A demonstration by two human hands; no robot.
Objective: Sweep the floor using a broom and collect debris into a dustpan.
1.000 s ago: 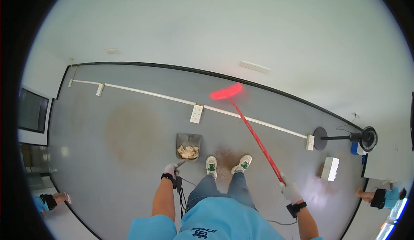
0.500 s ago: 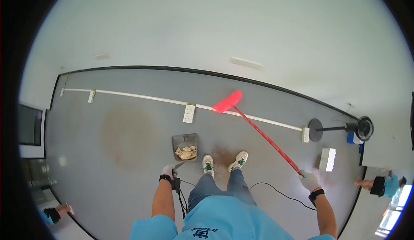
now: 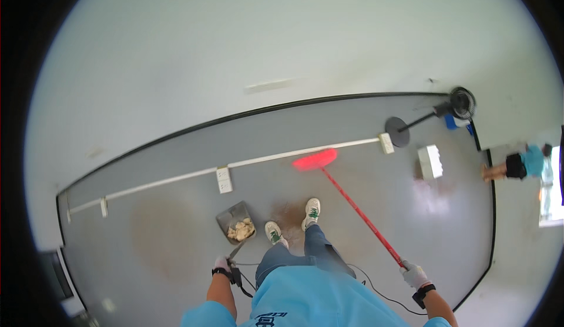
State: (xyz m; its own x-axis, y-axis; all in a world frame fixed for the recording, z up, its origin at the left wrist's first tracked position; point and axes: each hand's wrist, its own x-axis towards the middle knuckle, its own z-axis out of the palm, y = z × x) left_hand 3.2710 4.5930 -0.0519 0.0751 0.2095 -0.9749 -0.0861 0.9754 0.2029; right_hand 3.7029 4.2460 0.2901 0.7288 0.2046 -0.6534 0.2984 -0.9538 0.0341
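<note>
My right hand (image 3: 415, 275), in a white glove, is wrapped round the upper end of a long-handled broom (image 3: 359, 211) with a red handle. Its pinkish-red bristle head (image 3: 316, 160) is by the white cable strip on the floor, ahead of my feet. My left hand (image 3: 222, 263), also gloved, grips the handle of a grey dustpan (image 3: 224, 218) at my left. Pale crumpled pieces (image 3: 241, 230) lie inside the pan. Both wrists carry black bands. My white shoes (image 3: 312, 212) stand between dustpan and broom.
A white cable strip (image 3: 282, 156) with socket boxes (image 3: 224, 180) crosses the grey floor. Toward the right are a black standing fan (image 3: 398, 132) and a white block (image 3: 430, 162). A black cable (image 3: 376, 290) runs behind me. Someone in a blue top (image 3: 533, 162) is at far right.
My view has turned, tilting the floor and wall line. The broom head has come down, nearer my feet, from over the cable strip. Both hands keep their holds.
</note>
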